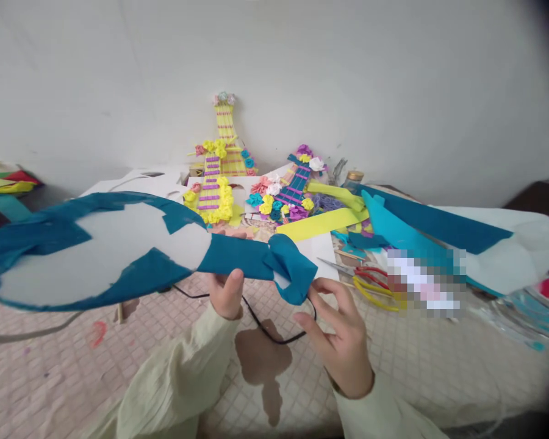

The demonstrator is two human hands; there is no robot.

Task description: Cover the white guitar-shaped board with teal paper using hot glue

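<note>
A long-necked, rounded white board (96, 253), partly wrapped in teal paper (167, 201), is raised above the table with its wide body to the left. My left hand (226, 296) grips its teal-covered neck (235, 256), thumb at the lower edge and fingertips behind the far edge. At the right end, the teal paper is folded into a loose, bulging flap (293, 271). My right hand (343, 335) is beside this flap, fingers curved and apart from the thumb, with a fingertip at its edge. A thin black cord (269, 335) loops below the neck, near my right thumb.
Behind stand small craft pieces (213, 183) with paper flowers and a blue one (297, 183). Yellow paper strips (322, 222), teal sheets (448, 219), scissors (370, 271) and yellow-handled pliers (377, 296) lie to the right. A jar (353, 178) stands near the wall.
</note>
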